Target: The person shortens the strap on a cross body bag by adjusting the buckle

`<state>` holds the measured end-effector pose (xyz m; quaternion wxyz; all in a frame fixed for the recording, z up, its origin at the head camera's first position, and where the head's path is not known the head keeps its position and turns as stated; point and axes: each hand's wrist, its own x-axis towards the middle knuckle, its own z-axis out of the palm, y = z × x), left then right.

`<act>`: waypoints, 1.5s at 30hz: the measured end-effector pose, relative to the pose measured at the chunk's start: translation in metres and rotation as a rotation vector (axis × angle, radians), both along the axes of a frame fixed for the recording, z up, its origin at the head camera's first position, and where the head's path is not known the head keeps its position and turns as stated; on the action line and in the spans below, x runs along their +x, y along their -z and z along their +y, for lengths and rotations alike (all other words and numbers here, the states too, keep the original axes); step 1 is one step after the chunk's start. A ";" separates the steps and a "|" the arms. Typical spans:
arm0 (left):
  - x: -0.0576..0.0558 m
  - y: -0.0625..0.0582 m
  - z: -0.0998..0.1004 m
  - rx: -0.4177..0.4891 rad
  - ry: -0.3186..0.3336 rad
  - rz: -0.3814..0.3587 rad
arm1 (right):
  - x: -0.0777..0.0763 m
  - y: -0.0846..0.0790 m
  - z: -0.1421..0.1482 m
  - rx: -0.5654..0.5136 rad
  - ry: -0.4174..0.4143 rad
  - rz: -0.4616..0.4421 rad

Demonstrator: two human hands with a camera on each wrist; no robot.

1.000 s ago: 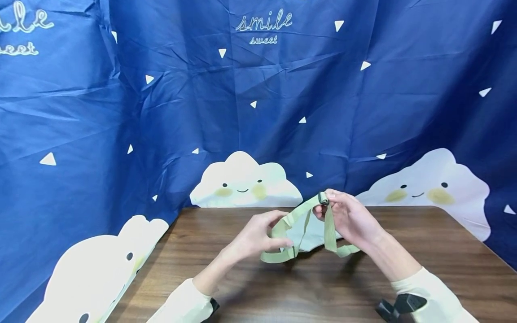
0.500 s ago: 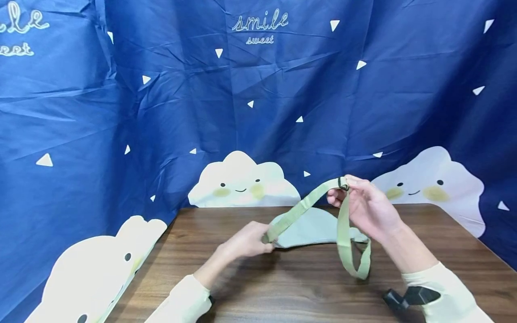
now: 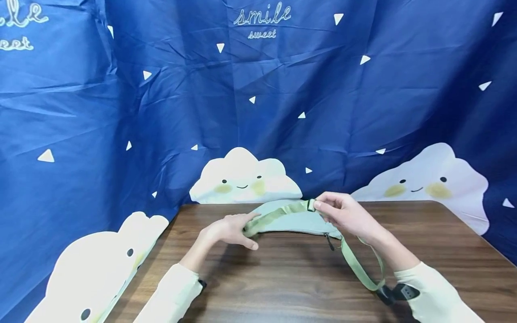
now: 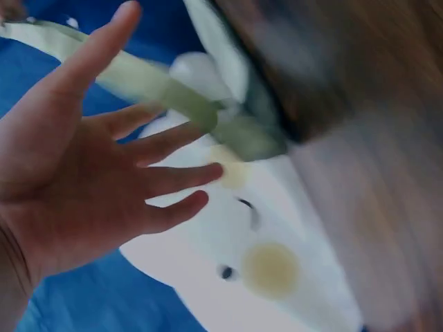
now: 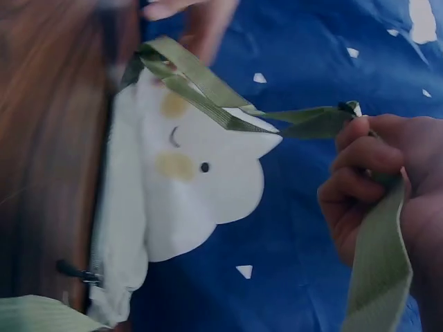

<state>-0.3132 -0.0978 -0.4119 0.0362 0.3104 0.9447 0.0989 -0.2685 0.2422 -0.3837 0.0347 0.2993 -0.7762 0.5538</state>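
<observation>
A pale green waist bag (image 3: 296, 222) lies toward the far edge of the table, its dark zip pull (image 3: 330, 242) hanging at the right end. My right hand (image 3: 350, 216) pinches its green strap (image 3: 278, 215) at the black slider buckle (image 3: 310, 205), holding that part raised over the bag. From this hand the rest of the strap (image 5: 379, 270) hangs in a loop in the right wrist view. By the bag's left end is my left hand (image 3: 231, 229). Its fingers (image 4: 176, 178) are spread and straight in the left wrist view, overlapping the strap there.
The brown wooden table (image 3: 282, 282) spreads in front of both arms. Behind it hangs a blue curtain (image 3: 169, 112) printed with white clouds and triangles. A black wrist device (image 3: 397, 292) sits on the right sleeve, close to the hanging strap loop.
My right hand has come down and left with the slider, after first rising to the right. The left hand, earlier gripping the strap's left end, has spread its fingers and shifted left.
</observation>
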 end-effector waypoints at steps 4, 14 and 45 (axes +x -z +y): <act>0.026 -0.014 0.032 0.207 0.144 0.242 | -0.002 0.014 -0.014 0.110 0.022 0.107; 0.071 -0.036 0.070 0.392 0.343 0.862 | 0.016 0.011 -0.038 0.034 -0.252 0.009; 0.062 -0.039 0.059 0.630 0.365 0.457 | 0.014 0.004 -0.026 0.053 -0.230 -0.055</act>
